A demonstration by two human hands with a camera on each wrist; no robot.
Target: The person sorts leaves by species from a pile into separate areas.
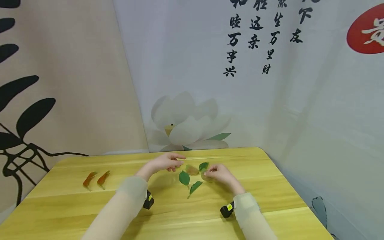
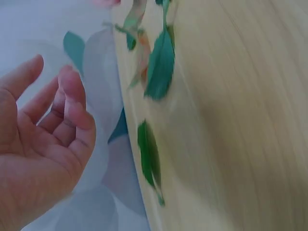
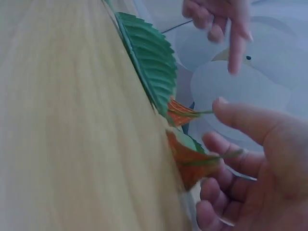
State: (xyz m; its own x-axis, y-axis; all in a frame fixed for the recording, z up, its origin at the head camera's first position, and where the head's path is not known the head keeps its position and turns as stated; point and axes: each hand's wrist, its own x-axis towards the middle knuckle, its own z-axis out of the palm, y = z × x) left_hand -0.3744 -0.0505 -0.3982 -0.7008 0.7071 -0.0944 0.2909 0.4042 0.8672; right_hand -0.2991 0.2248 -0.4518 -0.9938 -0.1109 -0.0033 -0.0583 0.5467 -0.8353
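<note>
Table with yellow wood-grain surface: across the lower part of the head frame. Left hand: near centre of the frame, over the far part of the table; wide and relaxed, with index finger extended toward frame right. Right hand: right of centre; wide, with thumb apart from loosely curled fingers in the right wrist frame. Just beside those fingers, at lower centre: orange leaf-shaped piece with thin green stem; above, second orange piece; contact with either, impossible to tell. Between both hands in the head frame: rounded green leaf, pointed green leaf lower down, small green leaf at top. At frame left, side by side: slender orange-red piece and matching orange-red piece.
</note>
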